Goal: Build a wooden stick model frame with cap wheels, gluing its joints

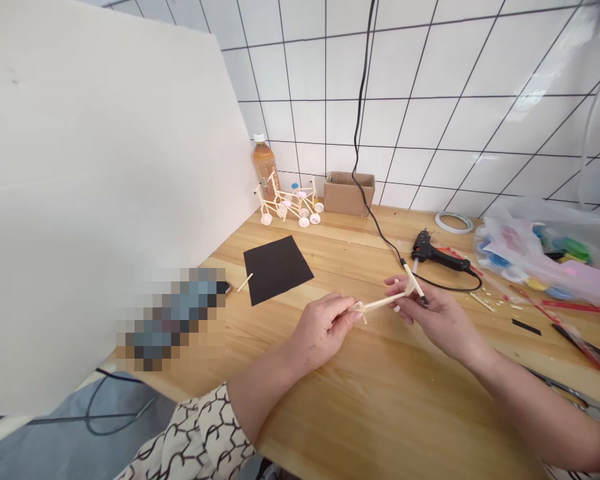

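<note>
Between my two hands is a small frame of pale wooden sticks [384, 301], raised just over the table. My left hand [327, 327] pinches its near end, where several sticks meet. At the other end, my right hand [437, 319] has its fingers around an upright stick with black tips on its crosspiece. Several finished-looking stick bicycles [290, 203] with round pale wheels stand at the back of the table. A black square sheet [279, 270] lies to the left of my hands, with one loose stick [245, 283] at its edge.
A black glue gun [440, 255] with its cord lies right of centre, near a tape roll [454, 223]. Plastic bags of colourful caps [540, 247] and scissors [570, 393] are at right. A drink bottle [265, 162] and cardboard box [349, 195] stand behind. A white board [105, 167] rises at left.
</note>
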A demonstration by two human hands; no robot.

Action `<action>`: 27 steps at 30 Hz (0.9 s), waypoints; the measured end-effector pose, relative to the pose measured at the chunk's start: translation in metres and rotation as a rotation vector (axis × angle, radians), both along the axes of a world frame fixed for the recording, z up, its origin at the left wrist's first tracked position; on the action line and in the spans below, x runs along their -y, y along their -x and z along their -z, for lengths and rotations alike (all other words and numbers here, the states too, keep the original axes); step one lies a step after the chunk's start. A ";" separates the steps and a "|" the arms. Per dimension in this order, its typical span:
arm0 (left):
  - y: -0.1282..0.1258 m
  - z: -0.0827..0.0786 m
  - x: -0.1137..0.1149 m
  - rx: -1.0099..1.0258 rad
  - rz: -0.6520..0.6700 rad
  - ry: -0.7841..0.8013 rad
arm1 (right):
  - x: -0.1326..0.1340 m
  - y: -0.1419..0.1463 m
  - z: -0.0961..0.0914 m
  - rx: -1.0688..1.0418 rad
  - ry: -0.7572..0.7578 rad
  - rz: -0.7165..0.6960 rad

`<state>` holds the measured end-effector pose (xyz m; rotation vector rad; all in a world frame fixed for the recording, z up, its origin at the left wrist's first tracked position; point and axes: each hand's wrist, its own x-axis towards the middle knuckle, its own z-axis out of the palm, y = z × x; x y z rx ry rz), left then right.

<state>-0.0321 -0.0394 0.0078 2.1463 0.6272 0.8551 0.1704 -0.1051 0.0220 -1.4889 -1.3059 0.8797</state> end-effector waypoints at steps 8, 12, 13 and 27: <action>0.000 0.001 0.002 -0.013 0.016 -0.007 | 0.003 0.000 0.000 -0.035 0.021 0.023; -0.001 0.001 0.002 -0.008 0.006 -0.036 | 0.002 0.000 0.000 -0.030 0.018 0.028; -0.001 0.001 0.002 -0.011 0.004 -0.040 | 0.001 0.000 0.000 -0.029 0.020 0.032; -0.001 0.004 0.003 -0.014 -0.017 -0.135 | -0.002 0.003 -0.001 -0.043 0.018 0.048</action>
